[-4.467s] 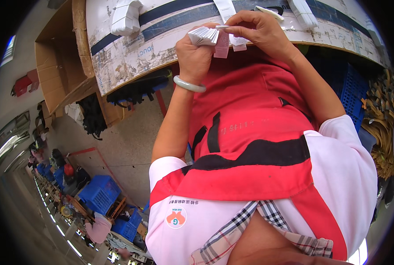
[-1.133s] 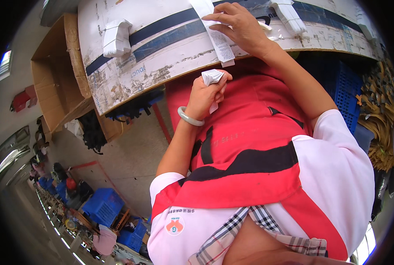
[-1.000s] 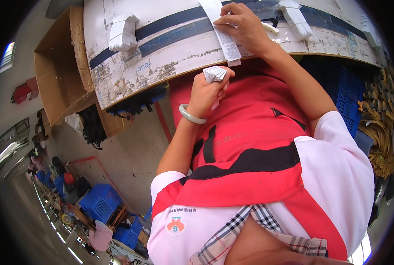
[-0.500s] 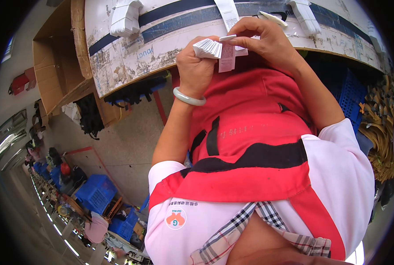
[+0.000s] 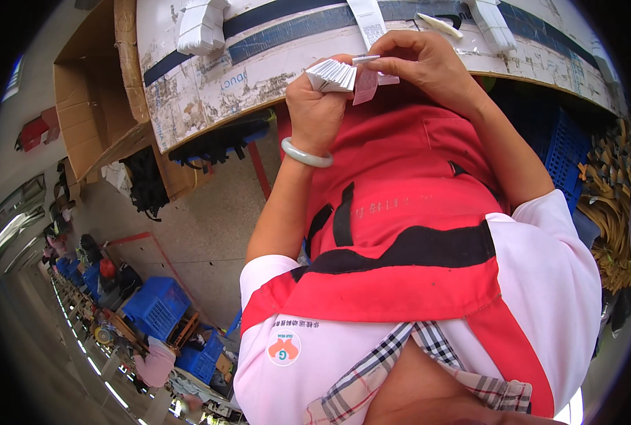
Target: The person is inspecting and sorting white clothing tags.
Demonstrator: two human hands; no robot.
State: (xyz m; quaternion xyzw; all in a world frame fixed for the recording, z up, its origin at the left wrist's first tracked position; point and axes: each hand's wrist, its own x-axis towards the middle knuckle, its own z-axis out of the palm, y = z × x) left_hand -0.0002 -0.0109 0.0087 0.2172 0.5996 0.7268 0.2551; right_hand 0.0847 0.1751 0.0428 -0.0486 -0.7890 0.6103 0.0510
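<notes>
My left hand point(image 5: 314, 112) is wrapped round a fanned stack of folded white labels point(image 5: 332, 76), their edges facing up. With thumb and forefinger, my right hand point(image 5: 432, 67) pinches a folded label point(image 5: 366, 59) just to the right of that stack. A printed label strip point(image 5: 367, 23) lies on the table and reaches down to my fingers. Below them hangs a translucent end of label strip point(image 5: 365, 86), over the table's front edge. Part of the strip is hidden behind my right fingers.
Bundles of white labels lie at the left point(image 5: 202, 28) and right point(image 5: 492, 27) of the worn table point(image 5: 188, 106). A white tool-like piece point(image 5: 439, 25) lies near my right hand. An open cardboard box point(image 5: 92, 106) stands left; a blue crate point(image 5: 563, 152) is under the table at right.
The hanging strip end has swung and drawn up shorter below my fingers. My right hand still pinches the label beside the stack, and my left hand keeps its grip.
</notes>
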